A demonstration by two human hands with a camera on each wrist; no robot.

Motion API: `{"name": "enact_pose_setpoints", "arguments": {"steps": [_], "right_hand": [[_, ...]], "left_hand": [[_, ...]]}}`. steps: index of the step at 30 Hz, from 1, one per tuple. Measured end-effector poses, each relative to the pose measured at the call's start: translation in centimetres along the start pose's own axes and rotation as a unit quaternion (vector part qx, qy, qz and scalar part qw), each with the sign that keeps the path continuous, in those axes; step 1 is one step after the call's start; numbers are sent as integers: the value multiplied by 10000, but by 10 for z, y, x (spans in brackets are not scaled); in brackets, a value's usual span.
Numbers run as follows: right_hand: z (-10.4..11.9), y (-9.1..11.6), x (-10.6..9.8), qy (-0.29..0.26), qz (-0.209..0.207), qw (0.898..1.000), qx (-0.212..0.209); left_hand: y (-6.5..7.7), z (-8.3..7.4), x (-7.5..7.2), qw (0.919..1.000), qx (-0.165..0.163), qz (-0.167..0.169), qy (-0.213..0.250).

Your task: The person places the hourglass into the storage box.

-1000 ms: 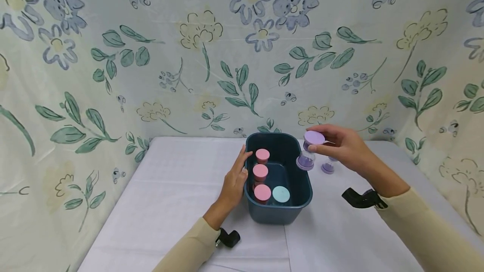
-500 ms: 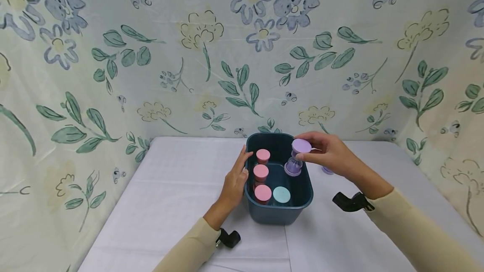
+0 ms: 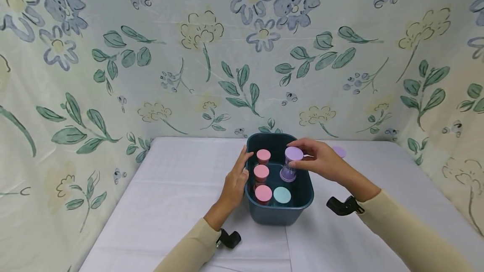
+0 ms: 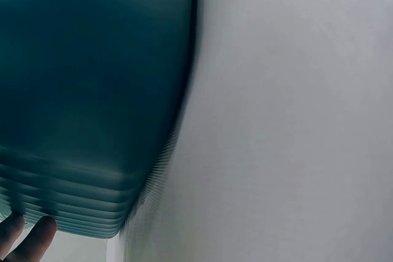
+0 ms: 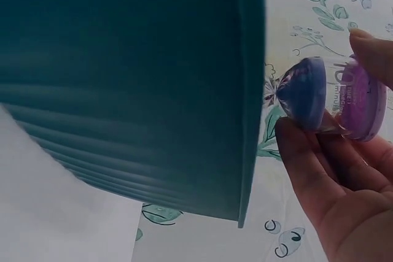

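A dark teal bin [image 3: 274, 216] stands on the white-covered table. My right hand [image 3: 323, 160] pinches a purple sand timer [image 3: 294, 153] by its upper end, and the timer hangs within the bin's right side. In the right wrist view, the sand timer [image 5: 331, 93] has a clear middle with dark sand, partly hidden behind the bin wall. My left hand [image 3: 233, 181] rests along the bin's left side, fingers fairly straight. Inside the bin, pink-capped timers [image 3: 261, 172] stand in a row on the left, and a light-blue-capped timer [image 3: 282, 195] stands at the front right.
Another purple cap [image 3: 339, 151] shows on the table beyond my right hand, mostly hidden by it. A floral cloth [image 3: 227, 53] hangs behind and at both sides. The white tablecloth [image 3: 181, 192] extends around the bin.
My right hand has carried the purple sand timer left from over the bin's right rim, then lower into the bin. My left hand has stayed put at the bin's side.
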State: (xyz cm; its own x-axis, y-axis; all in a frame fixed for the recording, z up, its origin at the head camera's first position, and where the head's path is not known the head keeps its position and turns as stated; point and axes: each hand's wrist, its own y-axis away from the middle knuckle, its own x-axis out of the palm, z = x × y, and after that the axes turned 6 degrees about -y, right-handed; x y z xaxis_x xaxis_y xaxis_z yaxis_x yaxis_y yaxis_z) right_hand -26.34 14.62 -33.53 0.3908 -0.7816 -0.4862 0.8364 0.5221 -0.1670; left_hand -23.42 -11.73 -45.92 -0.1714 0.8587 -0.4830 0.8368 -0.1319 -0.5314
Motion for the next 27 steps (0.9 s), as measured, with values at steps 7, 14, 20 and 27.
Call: {"name": "enact_pose_setpoints", "arguments": {"steps": [7, 14, 20, 27], "right_hand": [[-6, -2, 9, 52, -16, 10000, -1], [-10, -2, 15, 59, -12, 10000, -49], [-11, -1, 19, 275, -41, 9996, -103], [-15, -4, 26, 496, -69, 9986, -148]], "left_hand": [[-1, 0, 0, 10000, -7, -1, -10], [0, 0, 1, 10000, -70, 5, 8], [1, 1, 1, 10000, 11, -23, -2], [0, 2, 0, 9999, 134, -41, -22]]}}
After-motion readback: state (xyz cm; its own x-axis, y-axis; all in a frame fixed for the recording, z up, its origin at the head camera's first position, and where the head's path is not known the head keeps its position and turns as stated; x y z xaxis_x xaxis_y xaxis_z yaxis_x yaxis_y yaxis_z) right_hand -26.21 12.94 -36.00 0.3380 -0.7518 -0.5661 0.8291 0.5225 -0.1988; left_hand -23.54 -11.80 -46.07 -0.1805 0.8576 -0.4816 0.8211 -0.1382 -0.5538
